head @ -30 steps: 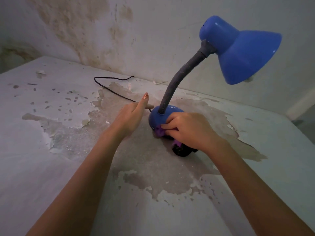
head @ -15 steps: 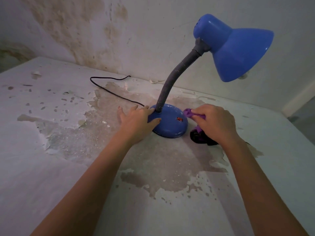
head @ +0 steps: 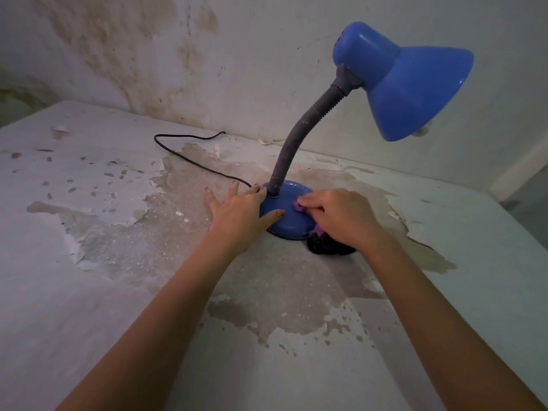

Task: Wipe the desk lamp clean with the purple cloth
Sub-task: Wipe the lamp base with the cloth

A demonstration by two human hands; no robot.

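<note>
Lamp: desk lamp (head: 296, 209) stands upright on the table (head: 89, 292), near the back wall (head: 237, 54); round blue base, grey gooseneck (head: 299, 137), blue shade (head: 415, 90) leaning out to my right.
Left hand: my left hand (head: 240, 215) lies flat and spread, thumb on the base top, index by the neck foot, other fingers on the table; it grips nothing, just steadies.
Right hand: my right hand (head: 341, 218) is curled closed on the purple cloth (head: 299, 206), pressing it to the right side of the base.
Cloth: soft, bunched; most of it hidden under my palm, a dark wad (head: 326, 244) spills onto the table beside the base.
Handling: base looks glossy and slick, probably the heavy part (shade overhang could tip it), so I judge holding the base down is the right place; neck bends, shade likely thin, so wipe lightly.
Around: black cord (head: 189, 149) runs from the base back-left, close to my left fingers; peeling paint flakes everywhere could smear onto the cloth.
In the way: nothing else near; wall close behind the shade.
</note>
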